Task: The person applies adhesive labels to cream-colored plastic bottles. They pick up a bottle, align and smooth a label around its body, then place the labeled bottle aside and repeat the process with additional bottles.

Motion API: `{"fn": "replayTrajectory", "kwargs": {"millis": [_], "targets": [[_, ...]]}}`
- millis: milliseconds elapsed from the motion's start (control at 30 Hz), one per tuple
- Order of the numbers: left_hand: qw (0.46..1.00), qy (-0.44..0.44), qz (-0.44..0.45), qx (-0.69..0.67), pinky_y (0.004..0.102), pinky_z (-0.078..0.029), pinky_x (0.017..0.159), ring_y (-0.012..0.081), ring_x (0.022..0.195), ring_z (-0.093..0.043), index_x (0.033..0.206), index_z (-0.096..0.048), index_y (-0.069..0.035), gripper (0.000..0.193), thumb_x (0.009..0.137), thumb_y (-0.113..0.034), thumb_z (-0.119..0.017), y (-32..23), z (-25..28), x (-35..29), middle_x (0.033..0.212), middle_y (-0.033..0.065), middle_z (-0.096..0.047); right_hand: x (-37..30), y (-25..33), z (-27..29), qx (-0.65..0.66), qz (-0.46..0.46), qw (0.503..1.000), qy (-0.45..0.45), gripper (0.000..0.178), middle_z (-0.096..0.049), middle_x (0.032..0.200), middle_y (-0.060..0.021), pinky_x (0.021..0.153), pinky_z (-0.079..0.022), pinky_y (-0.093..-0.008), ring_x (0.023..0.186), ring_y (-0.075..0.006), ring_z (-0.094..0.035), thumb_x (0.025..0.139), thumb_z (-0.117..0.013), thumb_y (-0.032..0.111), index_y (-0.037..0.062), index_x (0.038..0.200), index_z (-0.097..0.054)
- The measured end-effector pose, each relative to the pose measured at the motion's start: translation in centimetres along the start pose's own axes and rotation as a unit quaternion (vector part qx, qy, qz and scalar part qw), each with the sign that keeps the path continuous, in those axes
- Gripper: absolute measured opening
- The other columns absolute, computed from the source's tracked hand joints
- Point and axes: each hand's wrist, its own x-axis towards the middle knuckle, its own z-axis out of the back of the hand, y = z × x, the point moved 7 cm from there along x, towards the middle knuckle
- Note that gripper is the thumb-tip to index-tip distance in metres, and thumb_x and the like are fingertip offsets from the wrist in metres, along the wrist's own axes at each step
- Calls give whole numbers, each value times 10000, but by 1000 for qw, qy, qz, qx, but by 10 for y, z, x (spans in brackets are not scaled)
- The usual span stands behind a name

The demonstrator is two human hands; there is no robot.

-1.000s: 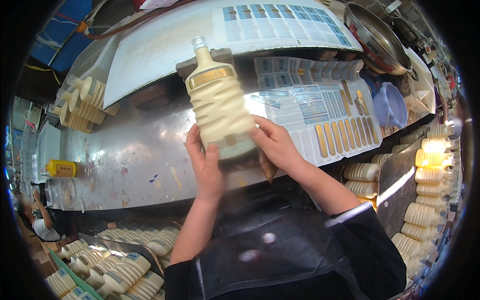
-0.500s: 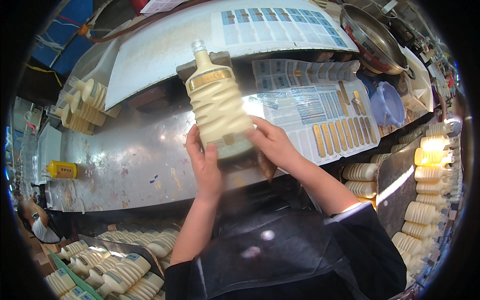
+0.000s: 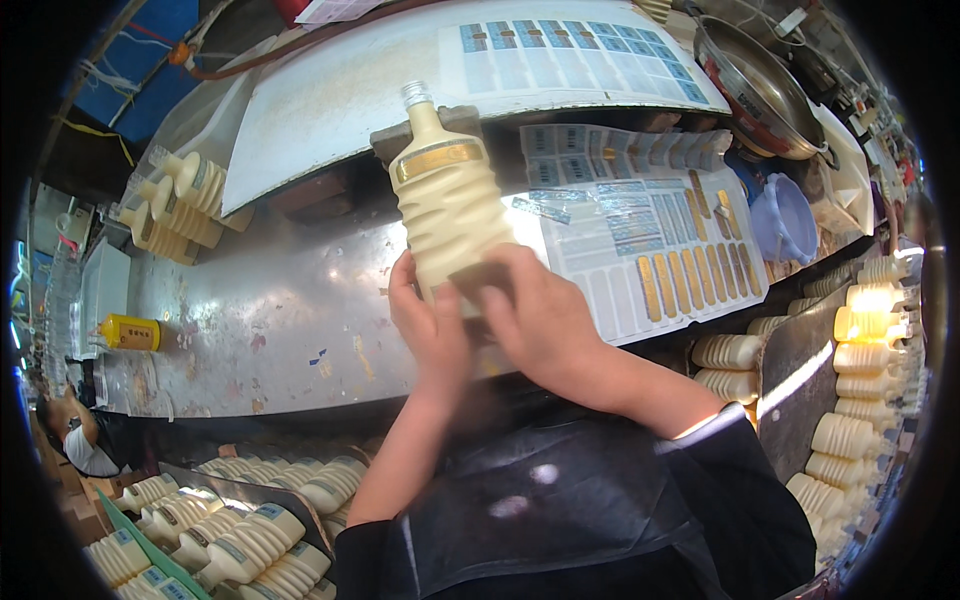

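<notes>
A cream, wavy-ribbed bottle with a gold band label below its shoulder lies on the metal worktable, its clear neck pointing away from me. Its shoulder end rests by a dark block. My left hand is closed around the left side of its base. Across the base's right side and lower face bends my right hand, its fingers curled against the bottle. Both hands cover the lower end, so any label there is hidden. Right of the bottle lies a sheet of gold and blue label strips.
A white board carries another label sheet. Several cream bottles lie at the left, near a yellow squeeze bottle. A purple bucket and a metal pan stand right. More bottles fill crates below.
My right hand has moved from the bottle's right edge onto its lower face, covering the small label seen there before. My left hand stays at the left side. The whole view has shifted slightly.
</notes>
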Motion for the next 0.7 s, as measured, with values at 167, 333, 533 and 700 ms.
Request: {"fn": "replayTrajectory", "kwargs": {"millis": [167,333,533,700], "targets": [[998,-1,7,-62,405,-276,1192,280,1401,-398,1534,-273,37,605,1079,-324,-441,1,1,-2,1505,213,-403,-10,-62,14,58,-67,992,-89,328,-686,1062,-199,861,-530,-385,970,-303,-692,992,-601,126,19,1288,-509],[983,5,46,-180,398,-270,1204,265,1417,-382,1555,-250,26,641,1066,-331,-459,10,1,-2,1539,185,-369,-19,-50,14,137,-22,985,-105,332,-656,1141,-164,905,-506,-348,1044,-245,-647,1008,-606,140,8,1303,-527],[994,69,0,-87,420,-345,1167,294,1376,-442,1527,-333,9,817,873,-241,-756,9,14,-8,1492,179,-430,-7,-56,23,62,44,984,-162,270,-662,1110,-202,878,-536,-426,1015,-378,-673,947,-626,43,23,1215,-599],[990,13,-102,102,448,-428,1082,336,1271,-538,1426,-496,-11,828,714,-182,-884,-9,21,-3,1370,174,-556,-34,20,11,-55,369,922,-103,264,-729,1053,-119,818,-570,-405,962,-297,-724,803,-701,23,65,1063,-704]]}}
